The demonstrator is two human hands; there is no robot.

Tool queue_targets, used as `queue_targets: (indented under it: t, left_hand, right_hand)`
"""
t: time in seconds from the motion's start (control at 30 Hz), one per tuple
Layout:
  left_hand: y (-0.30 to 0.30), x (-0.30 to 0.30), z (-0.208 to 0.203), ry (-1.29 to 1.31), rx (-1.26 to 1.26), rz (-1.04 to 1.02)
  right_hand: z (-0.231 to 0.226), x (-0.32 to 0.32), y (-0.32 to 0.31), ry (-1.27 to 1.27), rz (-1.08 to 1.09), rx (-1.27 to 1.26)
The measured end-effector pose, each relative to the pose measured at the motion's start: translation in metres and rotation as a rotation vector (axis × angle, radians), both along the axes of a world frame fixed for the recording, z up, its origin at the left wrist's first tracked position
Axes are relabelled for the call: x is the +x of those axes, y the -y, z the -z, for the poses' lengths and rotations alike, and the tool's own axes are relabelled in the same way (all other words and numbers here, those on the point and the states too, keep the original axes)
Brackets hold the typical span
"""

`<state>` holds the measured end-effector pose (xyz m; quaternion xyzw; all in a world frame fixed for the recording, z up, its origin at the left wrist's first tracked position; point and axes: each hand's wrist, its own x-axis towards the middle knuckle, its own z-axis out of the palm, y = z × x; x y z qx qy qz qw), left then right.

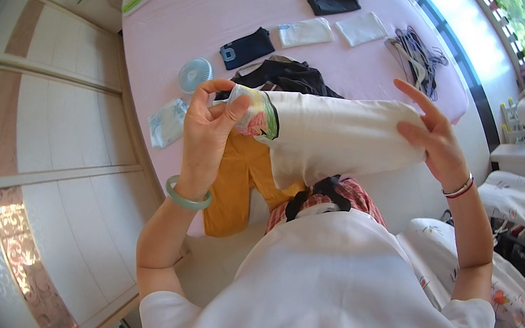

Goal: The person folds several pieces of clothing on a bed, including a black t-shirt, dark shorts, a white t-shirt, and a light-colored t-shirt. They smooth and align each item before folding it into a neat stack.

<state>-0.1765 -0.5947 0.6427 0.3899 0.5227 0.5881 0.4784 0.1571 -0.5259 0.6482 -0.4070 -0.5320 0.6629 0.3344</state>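
Observation:
A white T-shirt (pixel 344 132), folded into a long strip with a loose part hanging down, is stretched in the air between my hands. My left hand (pixel 208 127) pinches its left end, beside a colourful print edged in black. At the other end, my right hand (pixel 438 141) grips the cloth with the thumb on top and the index finger pointing out. Below the left end, yellow trousers (pixel 231 183) hang over the bed's near edge. Just beyond the T-shirt lies a heap of dark clothes (pixel 284 74), partly hidden by it.
On the pink bed (pixel 177 11) lie folded navy (pixel 247 48), white (pixel 306 33) and black (pixel 333 0) garments, a pile of hangers (pixel 419 59), and a light blue fan (pixel 195 74). A pale folded garment (pixel 166 122) rests at the left edge. A white wardrobe (pixel 52 115) stands left.

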Motion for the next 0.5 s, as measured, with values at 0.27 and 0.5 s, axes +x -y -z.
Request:
queue_targets:
  t: [0.27, 0.5]
  left_hand:
    - [-0.058, 0.025, 0.008, -0.027, -0.031, 0.356]
    - [-0.117, 0.071, 0.026, -0.566, 0.056, 0.482]
  right_hand:
    - [-0.013, 0.041, -0.011, -0.063, -0.041, -0.057]
    - [0.010, 0.085, -0.079, 0.353, -0.204, 0.297]
